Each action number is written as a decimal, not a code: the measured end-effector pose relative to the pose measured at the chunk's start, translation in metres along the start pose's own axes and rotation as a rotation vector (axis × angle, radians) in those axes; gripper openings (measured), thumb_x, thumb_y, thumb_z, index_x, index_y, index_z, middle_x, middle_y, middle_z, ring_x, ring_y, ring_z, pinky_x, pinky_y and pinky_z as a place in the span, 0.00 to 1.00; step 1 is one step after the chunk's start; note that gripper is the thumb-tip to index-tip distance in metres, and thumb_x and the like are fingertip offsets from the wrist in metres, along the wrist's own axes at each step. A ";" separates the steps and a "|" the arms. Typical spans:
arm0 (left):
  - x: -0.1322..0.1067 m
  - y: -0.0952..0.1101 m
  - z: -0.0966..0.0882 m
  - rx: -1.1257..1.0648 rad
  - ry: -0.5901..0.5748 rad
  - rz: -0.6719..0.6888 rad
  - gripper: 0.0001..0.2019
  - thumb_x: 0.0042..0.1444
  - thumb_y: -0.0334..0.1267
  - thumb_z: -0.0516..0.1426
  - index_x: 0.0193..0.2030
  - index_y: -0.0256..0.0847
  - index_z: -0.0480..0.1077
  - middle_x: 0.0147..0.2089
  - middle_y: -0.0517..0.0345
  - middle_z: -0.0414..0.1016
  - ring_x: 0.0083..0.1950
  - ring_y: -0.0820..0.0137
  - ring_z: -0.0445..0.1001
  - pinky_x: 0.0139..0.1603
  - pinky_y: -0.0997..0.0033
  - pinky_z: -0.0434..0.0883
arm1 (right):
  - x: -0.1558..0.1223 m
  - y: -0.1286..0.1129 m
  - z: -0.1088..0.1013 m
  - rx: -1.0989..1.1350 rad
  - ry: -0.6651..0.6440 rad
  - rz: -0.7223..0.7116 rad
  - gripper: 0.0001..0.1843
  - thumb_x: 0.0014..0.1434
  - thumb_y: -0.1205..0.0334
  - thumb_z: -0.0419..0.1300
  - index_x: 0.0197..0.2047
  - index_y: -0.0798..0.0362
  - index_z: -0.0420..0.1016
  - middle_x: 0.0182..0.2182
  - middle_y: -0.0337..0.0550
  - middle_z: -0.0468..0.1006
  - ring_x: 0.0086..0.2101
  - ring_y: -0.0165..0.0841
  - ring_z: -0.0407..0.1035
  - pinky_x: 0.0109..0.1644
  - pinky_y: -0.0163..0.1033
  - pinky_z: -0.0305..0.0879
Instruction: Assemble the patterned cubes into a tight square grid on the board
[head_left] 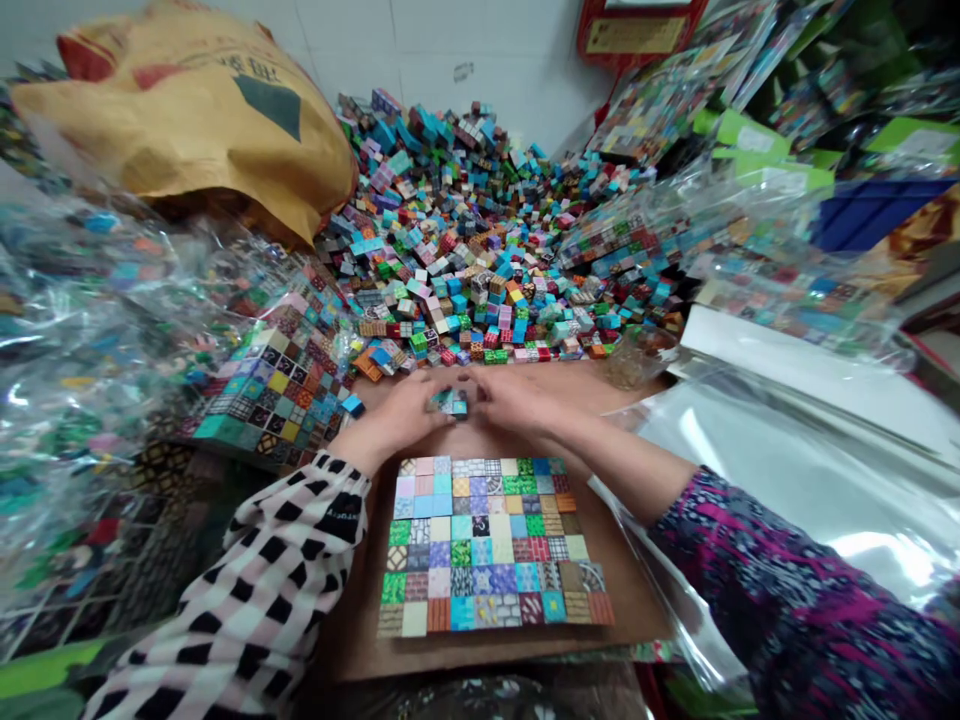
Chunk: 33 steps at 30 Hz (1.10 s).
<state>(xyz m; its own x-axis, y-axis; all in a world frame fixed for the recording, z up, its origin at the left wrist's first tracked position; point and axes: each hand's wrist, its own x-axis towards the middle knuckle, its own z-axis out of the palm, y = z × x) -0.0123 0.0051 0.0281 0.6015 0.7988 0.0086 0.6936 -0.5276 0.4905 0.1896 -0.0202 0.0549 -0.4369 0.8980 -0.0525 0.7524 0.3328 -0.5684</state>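
Observation:
Past the far edge of a flat grid of patterned cubes [491, 540], both hands meet over the brown board [352, 655]. My left hand [405, 408] has its thumb and fingers closed around a few small blue-green and dark cubes [452, 403]. Just to the right of those cubes is my right hand [514, 402], its fingers bent and slightly apart, with nothing visible between them. The grid has tight rows of printed squares in green, blue, white, brown and red, and neither hand touches it.
A big heap of loose cubes [480, 260] rises against the wall behind the board. To the left stand a cube-covered block [281, 390], a yellow sack [202, 120] and plastic-wrapped packs [90, 330]. Clear plastic sheets [750, 470] and a white box [817, 375] lie to the right.

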 end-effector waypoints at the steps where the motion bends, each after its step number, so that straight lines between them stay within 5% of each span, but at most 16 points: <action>1: 0.000 -0.001 0.001 0.005 -0.004 -0.016 0.23 0.55 0.38 0.62 0.59 0.42 0.72 0.60 0.45 0.72 0.62 0.56 0.69 0.63 0.54 0.66 | -0.002 0.005 -0.008 -0.037 0.010 0.045 0.26 0.55 0.76 0.56 0.56 0.51 0.73 0.50 0.47 0.79 0.46 0.38 0.73 0.49 0.40 0.67; 8: 0.003 -0.003 0.003 0.046 -0.074 -0.005 0.19 0.56 0.34 0.59 0.55 0.45 0.76 0.53 0.48 0.73 0.58 0.58 0.71 0.62 0.58 0.67 | -0.022 0.047 -0.032 -0.254 -0.101 0.142 0.21 0.56 0.67 0.62 0.53 0.45 0.78 0.51 0.47 0.78 0.45 0.41 0.73 0.46 0.43 0.68; 14: 0.000 -0.009 0.005 -0.003 -0.060 0.042 0.22 0.55 0.32 0.59 0.58 0.44 0.73 0.61 0.48 0.71 0.65 0.60 0.67 0.67 0.58 0.62 | -0.030 0.042 -0.023 -0.264 -0.031 0.107 0.08 0.61 0.56 0.62 0.43 0.46 0.79 0.42 0.46 0.80 0.43 0.39 0.73 0.46 0.42 0.66; 23: 0.001 -0.008 0.005 -0.041 -0.061 0.130 0.21 0.54 0.39 0.63 0.56 0.41 0.74 0.57 0.47 0.74 0.63 0.56 0.68 0.66 0.53 0.63 | -0.009 0.045 0.008 -0.042 0.122 0.034 0.09 0.63 0.67 0.57 0.44 0.54 0.77 0.45 0.50 0.82 0.40 0.37 0.74 0.45 0.40 0.67; 33: 0.003 -0.014 0.013 -0.123 -0.046 0.154 0.22 0.54 0.40 0.62 0.57 0.44 0.72 0.58 0.48 0.76 0.61 0.54 0.70 0.64 0.47 0.63 | 0.012 0.036 0.021 0.228 0.088 -0.008 0.14 0.60 0.74 0.57 0.44 0.54 0.81 0.48 0.48 0.83 0.44 0.36 0.75 0.51 0.41 0.69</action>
<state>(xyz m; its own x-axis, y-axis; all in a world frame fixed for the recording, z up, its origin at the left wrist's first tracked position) -0.0155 0.0114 0.0102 0.7165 0.6956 0.0533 0.5400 -0.6013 0.5889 0.2009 -0.0039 0.0168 -0.3904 0.9204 0.0191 0.6138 0.2757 -0.7398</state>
